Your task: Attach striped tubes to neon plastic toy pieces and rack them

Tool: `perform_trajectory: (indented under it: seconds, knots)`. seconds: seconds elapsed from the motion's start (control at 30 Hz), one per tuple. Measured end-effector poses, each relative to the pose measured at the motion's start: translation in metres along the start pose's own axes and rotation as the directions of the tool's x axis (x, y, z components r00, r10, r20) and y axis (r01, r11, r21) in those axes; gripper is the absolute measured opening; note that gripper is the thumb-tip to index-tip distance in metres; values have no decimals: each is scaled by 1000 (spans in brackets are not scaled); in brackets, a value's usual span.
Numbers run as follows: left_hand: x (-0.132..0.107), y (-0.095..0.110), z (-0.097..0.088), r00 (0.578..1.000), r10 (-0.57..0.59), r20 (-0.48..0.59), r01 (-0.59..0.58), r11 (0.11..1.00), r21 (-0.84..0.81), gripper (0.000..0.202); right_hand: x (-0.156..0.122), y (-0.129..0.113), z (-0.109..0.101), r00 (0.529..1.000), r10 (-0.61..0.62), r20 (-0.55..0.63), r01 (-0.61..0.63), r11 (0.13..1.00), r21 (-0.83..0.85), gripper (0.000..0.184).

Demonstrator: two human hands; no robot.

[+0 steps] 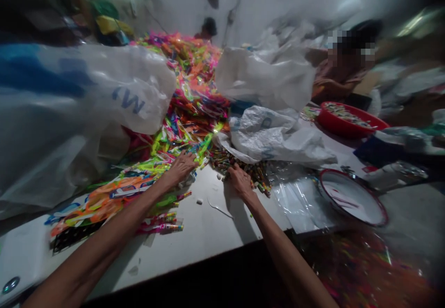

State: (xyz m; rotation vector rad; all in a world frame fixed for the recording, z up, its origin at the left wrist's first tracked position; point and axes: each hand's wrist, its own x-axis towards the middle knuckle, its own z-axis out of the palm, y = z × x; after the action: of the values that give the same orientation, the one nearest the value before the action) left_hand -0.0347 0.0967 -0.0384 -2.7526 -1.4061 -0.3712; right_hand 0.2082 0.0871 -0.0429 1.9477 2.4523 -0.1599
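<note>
My left hand [183,165] reaches onto the near edge of a heap of neon plastic pieces [194,99]. Its fingers are bent down among them, and what they hold is hidden. My right hand [240,178] is at the left edge of a pile of small, thin multicoloured sticks [259,173]. The fingers there curl inward, with their tips unclear in the blur. Between and below my hands, a small grey bit [199,202] and a thin curved strip [220,208] lie on the white table [208,238].
Large plastic sacks [139,85] flank the heap. Orange and pink pieces [114,196] lie beside my left arm. To the right are clear plastic bags [299,201], a red-rimmed round tray [354,201] and a red basin [342,125] of small pieces. Another person [339,76] sits behind it.
</note>
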Motion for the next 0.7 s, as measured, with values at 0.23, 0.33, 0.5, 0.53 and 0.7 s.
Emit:
perform_trajectory:
  seconds: [0.23, 0.33, 0.5, 0.53, 0.7]
  knots:
    - [18, 33, -33, 928, -180, -327, 99, 963, -250, 8, -1, -5, 7, 999, -38, -5, 38, 995, 94, 22]
    - [9, 59, -43, 803, -491, -338, 164, 728, -666, 16, -8, -6, 10, 999, 2, -34, 3, 992, 127, 17]
    - [-31, 93, -25, 841, -454, 295, 342, 23, -940, 22, -36, -8, -3, 998, -40, 52, -23, 534, 845, 16]
    - [-40, 97, -20, 849, -393, 353, 378, -14, -926, 24, -44, -9, -9, 992, -106, 67, -27, 344, 939, 19]
    - [-65, 116, -19, 862, -243, 444, 431, -110, -896, 17, -73, -18, -33, 949, -305, 83, -83, 10, 996, 24]
